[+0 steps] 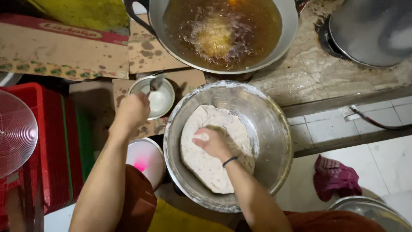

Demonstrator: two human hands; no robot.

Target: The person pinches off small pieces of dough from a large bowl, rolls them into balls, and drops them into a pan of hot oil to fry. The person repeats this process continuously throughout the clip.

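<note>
A big steel bowl [274, 141] holds a pale, floury mass of dough [206, 163]. My right hand [211, 142] presses into the dough with fingers curled on its top. My left hand [133, 109] grips the handle of a metal spoon [155, 83] whose tip rests in a small steel bowl [167, 103] of whitish liquid. Above, a wide wok [288, 25] of bubbling oil fries a golden piece [216, 36].
Stained cardboard [60, 51] lies at upper left. A red crate [47, 141] and a clear ribbed lid [15, 133] stand at left. A small pink-lit bowl [146, 160] sits by my left arm. A grey pan [373, 30] is upper right, a maroon cloth [334, 176] on the tiled floor.
</note>
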